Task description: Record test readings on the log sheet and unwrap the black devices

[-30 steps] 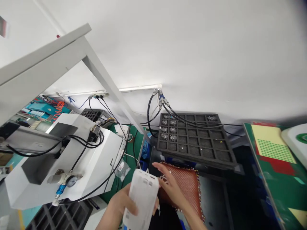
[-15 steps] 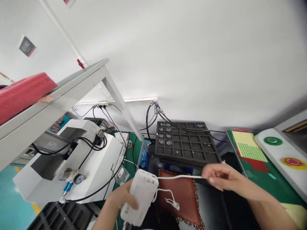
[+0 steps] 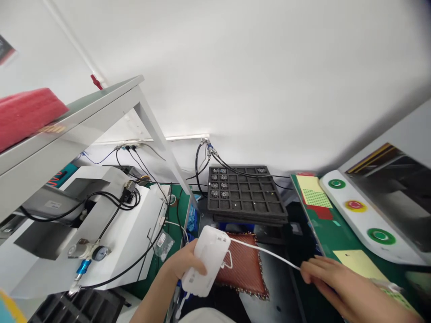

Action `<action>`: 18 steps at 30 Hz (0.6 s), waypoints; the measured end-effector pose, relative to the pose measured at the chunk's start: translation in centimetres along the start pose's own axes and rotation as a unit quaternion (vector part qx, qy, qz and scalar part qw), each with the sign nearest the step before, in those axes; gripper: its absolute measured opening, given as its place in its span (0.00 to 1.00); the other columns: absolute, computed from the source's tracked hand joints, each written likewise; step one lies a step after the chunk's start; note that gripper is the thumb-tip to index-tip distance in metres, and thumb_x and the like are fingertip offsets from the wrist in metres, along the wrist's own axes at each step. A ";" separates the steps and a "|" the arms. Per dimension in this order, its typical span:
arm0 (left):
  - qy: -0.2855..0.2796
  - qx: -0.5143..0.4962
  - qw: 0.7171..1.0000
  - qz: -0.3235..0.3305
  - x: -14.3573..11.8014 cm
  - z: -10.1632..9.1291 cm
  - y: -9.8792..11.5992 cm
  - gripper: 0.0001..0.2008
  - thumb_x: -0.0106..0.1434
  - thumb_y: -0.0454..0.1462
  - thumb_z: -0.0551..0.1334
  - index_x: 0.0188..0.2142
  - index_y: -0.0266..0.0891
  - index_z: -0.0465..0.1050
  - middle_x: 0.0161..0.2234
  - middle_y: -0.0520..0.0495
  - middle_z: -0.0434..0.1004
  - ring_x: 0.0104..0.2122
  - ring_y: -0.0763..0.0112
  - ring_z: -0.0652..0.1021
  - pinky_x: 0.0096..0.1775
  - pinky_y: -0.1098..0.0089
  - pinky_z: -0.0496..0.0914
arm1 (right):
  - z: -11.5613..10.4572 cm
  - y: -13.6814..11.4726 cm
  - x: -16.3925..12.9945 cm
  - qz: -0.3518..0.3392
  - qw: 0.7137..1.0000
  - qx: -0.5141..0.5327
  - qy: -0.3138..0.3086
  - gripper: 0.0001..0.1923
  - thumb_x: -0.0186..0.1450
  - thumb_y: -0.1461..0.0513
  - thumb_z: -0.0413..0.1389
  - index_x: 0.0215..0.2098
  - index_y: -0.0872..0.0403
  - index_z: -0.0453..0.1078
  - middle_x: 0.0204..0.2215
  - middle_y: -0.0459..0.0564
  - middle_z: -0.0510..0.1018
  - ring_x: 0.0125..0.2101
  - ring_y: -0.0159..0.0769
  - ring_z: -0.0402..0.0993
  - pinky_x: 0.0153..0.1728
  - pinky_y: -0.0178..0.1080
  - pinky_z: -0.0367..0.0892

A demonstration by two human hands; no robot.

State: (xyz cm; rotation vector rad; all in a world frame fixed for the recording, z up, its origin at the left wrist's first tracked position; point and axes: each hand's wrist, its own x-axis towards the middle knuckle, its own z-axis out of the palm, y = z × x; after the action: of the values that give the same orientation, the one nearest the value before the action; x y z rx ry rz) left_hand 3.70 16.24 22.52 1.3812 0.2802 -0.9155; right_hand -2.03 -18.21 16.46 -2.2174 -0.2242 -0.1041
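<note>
My left hand (image 3: 187,261) is wrapped round a white power bank (image 3: 208,260), tilted in front of me, its thumb across the face. A white cable (image 3: 264,248) runs from the top edge of the power bank to my right hand (image 3: 325,274), whose fingers are closed on the cable's far part. The cable's end is hidden in that hand. A shorter white cable loop hangs beside the power bank, and another white lead comes off its lower end. Below lies a brown woven-pattern cushion (image 3: 244,269) with a frayed-looking fringe.
A black compartment tray (image 3: 251,197) holding several small round parts stands against the wall. On the right is a white panel with green buttons (image 3: 381,236) and a red one. White machinery (image 3: 134,233) with a gauge and black hoses stands left, under a grey metal frame (image 3: 101,101).
My right hand has moved downward and turned palm-down, the cable now slanting down to it. The view has shifted, showing more of the button panel on the right.
</note>
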 end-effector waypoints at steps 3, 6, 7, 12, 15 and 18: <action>0.020 -0.019 0.999 0.024 0.3 0.0 -0.2 0.30 0.32 0.25 0.66 0.40 0.36 0.75 0.34 0.45 0.80 0.36 0.58 0.76 0.36 0.66 0.69 | 0.0 -0.9 0.2 -0.053 0.998 -0.034 0.031 0.12 0.63 0.55 0.51 0.31 0.47 0.76 0.38 0.55 0.80 0.38 0.44 0.78 0.39 0.44 0.73; 0.009 -0.031 0.998 0.057 1.0 -0.2 -1.0 0.30 0.33 0.26 0.66 0.41 0.37 0.73 0.34 0.45 0.79 0.36 0.57 0.76 0.37 0.64 0.68 | 2.5 -1.7 -0.2 0.026 0.994 0.054 0.096 0.16 0.64 0.50 0.52 0.34 0.49 0.77 0.42 0.57 0.80 0.44 0.47 0.77 0.46 0.48 0.71; 0.000 -0.037 0.997 0.063 1.3 -0.2 -1.2 0.31 0.33 0.25 0.66 0.41 0.38 0.73 0.34 0.46 0.79 0.36 0.56 0.76 0.37 0.63 0.68 | 3.8 -2.0 -0.1 0.071 0.989 0.112 0.069 0.18 0.63 0.48 0.53 0.33 0.50 0.77 0.39 0.57 0.80 0.42 0.48 0.77 0.46 0.49 0.71; 0.006 0.024 0.999 0.027 1.5 1.5 -1.0 0.34 0.29 0.24 0.68 0.41 0.39 0.74 0.32 0.51 0.77 0.37 0.59 0.73 0.38 0.66 0.66 | 10.4 -4.5 2.3 0.209 0.852 0.478 -0.045 0.32 0.55 0.36 0.55 0.33 0.55 0.78 0.39 0.59 0.81 0.47 0.52 0.74 0.57 0.54 0.60; -0.026 0.093 0.995 0.016 1.1 3.4 -0.1 0.29 0.29 0.25 0.69 0.37 0.37 0.75 0.31 0.53 0.74 0.34 0.66 0.70 0.35 0.71 0.63 | 11.9 -6.4 4.1 0.226 0.719 0.655 -0.061 0.31 0.55 0.38 0.58 0.35 0.57 0.77 0.37 0.57 0.81 0.43 0.48 0.75 0.54 0.50 0.63; -0.069 0.124 0.990 0.025 1.3 4.2 -0.4 0.26 0.32 0.26 0.69 0.36 0.37 0.76 0.29 0.54 0.71 0.31 0.71 0.67 0.33 0.73 0.60 | 11.3 -6.9 5.5 0.278 0.611 0.736 -0.089 0.23 0.54 0.47 0.64 0.37 0.58 0.76 0.30 0.52 0.79 0.34 0.39 0.76 0.42 0.43 0.69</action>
State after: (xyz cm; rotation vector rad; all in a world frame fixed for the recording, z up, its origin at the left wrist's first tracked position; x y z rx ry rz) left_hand 2.85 11.96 22.31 1.5369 0.0259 -1.0240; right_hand 1.96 -4.44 15.83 -0.5133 0.2521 0.4971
